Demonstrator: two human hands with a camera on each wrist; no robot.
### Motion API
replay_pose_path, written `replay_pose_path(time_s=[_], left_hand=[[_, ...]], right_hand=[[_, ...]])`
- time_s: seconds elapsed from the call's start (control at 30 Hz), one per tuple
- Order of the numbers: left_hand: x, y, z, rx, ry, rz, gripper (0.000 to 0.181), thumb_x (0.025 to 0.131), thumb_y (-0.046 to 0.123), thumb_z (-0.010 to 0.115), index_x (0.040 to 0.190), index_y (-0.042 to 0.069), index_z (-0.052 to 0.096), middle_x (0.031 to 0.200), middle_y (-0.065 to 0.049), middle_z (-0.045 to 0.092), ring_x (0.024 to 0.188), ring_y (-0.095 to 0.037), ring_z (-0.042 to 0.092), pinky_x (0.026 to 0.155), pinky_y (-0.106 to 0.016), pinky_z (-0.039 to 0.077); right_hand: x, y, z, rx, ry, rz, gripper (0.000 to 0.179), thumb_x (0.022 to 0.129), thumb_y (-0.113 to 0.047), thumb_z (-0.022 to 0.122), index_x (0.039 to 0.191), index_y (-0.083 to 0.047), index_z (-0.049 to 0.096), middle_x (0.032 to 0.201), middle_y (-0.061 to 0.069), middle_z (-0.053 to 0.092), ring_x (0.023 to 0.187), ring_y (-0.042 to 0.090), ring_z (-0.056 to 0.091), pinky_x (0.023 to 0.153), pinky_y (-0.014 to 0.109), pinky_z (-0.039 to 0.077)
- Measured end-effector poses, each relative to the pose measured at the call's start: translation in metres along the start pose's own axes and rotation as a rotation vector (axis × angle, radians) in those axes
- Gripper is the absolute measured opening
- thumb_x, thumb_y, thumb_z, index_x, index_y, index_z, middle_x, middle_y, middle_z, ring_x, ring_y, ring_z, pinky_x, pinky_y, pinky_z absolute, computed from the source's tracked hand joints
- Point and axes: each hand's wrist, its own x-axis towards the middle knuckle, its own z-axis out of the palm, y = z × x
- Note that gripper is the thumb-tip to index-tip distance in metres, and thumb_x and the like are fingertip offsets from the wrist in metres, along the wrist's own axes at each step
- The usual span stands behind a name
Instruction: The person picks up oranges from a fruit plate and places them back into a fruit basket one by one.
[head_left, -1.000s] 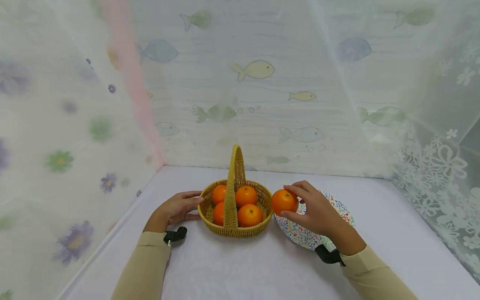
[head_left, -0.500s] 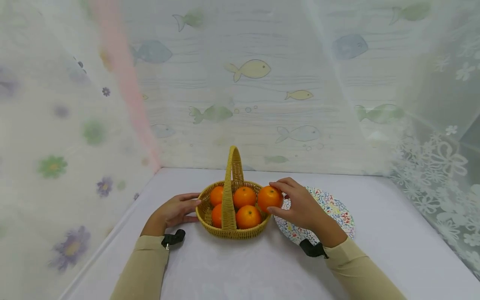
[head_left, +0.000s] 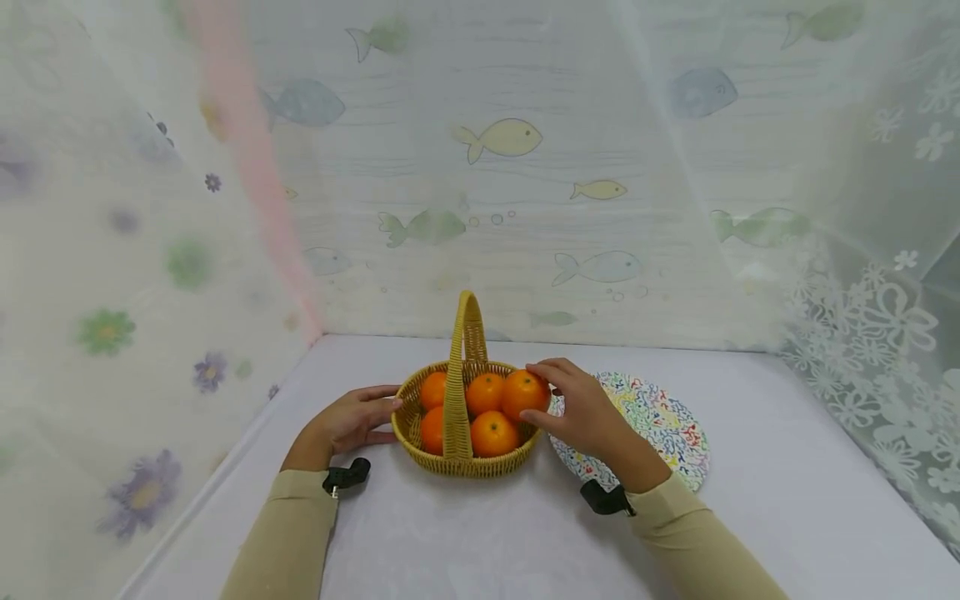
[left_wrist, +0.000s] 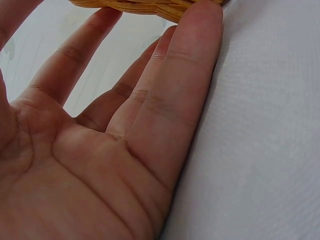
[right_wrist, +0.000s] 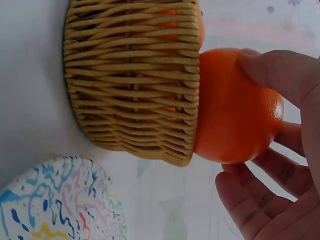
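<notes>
A yellow wicker basket (head_left: pixel 471 467) with a tall arched handle holds several oranges, two on each side of the handle. My right hand (head_left: pixel 581 412) grips one more orange (head_left: pixel 524 394) at the basket's right rim, thumb on one side and fingers on the other. In the right wrist view that orange (right_wrist: pixel 232 110) sits just above the woven rim, partly hidden behind it. My left hand (head_left: pixel 356 422) touches the basket's left end with straight, spread fingertips. The left wrist view shows those fingers (left_wrist: pixel 165 95) reaching to the wicker edge (left_wrist: pixel 145 7).
Right of the basket lies a round plate (head_left: pixel 667 425) with multicoloured squiggles, partly behind my right hand. White cloth (head_left: pixel 450 542) covers the table. Curtains printed with fish (head_left: pixel 510 137) and flowers hang behind and at the sides.
My right hand has carried the orange leftward from over the plate to the basket's right rim. The left hand has stayed at the basket. The view has shifted slightly.
</notes>
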Motion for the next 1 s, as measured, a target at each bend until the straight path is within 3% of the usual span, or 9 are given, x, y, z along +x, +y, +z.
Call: replay_pose_path(time_s=[0.27,0.37,0.6,1.0], left_hand=[[-0.001,0.003,0.0,0.01,0.015,-0.008,0.064,0.1,0.026,0.071,0.156,0.009,0.044,0.155,-0.011,0.052,0.124,-0.021,0.065,0.1,-0.05,0.058],[-0.002,0.005,0.0,0.011,0.021,-0.011,0.066,0.099,0.027,0.072,0.156,0.009,0.045,0.156,-0.012,0.051,0.124,-0.021,0.065,0.099,-0.05,0.058],[-0.003,0.009,-0.002,0.028,0.025,0.001,0.068,0.098,0.029,0.073,0.156,0.01,0.045,0.156,-0.013,0.051,0.124,-0.021,0.065,0.099,-0.049,0.058],[-0.003,0.011,0.003,0.029,0.034,-0.003,0.066,0.099,0.027,0.072,0.156,0.008,0.044,0.155,-0.013,0.052,0.122,-0.02,0.066,0.097,-0.048,0.059]], right_hand=[[-0.001,-0.003,0.011,-0.014,0.001,0.051,0.065,0.086,-0.034,0.086,0.142,-0.011,0.062,0.138,0.003,0.06,0.112,0.018,0.064,0.091,0.037,0.062],[-0.001,-0.006,0.011,-0.002,-0.002,0.055,0.066,0.087,-0.033,0.086,0.143,-0.01,0.061,0.139,0.003,0.061,0.111,0.019,0.064,0.091,0.039,0.062],[0.002,-0.011,0.007,-0.021,-0.01,0.066,0.067,0.087,-0.034,0.085,0.145,-0.011,0.059,0.14,0.003,0.06,0.126,0.023,0.063,0.102,0.041,0.058],[-0.002,-0.012,0.006,-0.014,-0.025,0.122,0.069,0.088,-0.034,0.085,0.148,-0.013,0.057,0.142,0.003,0.058,0.128,0.024,0.062,0.101,0.042,0.058]])
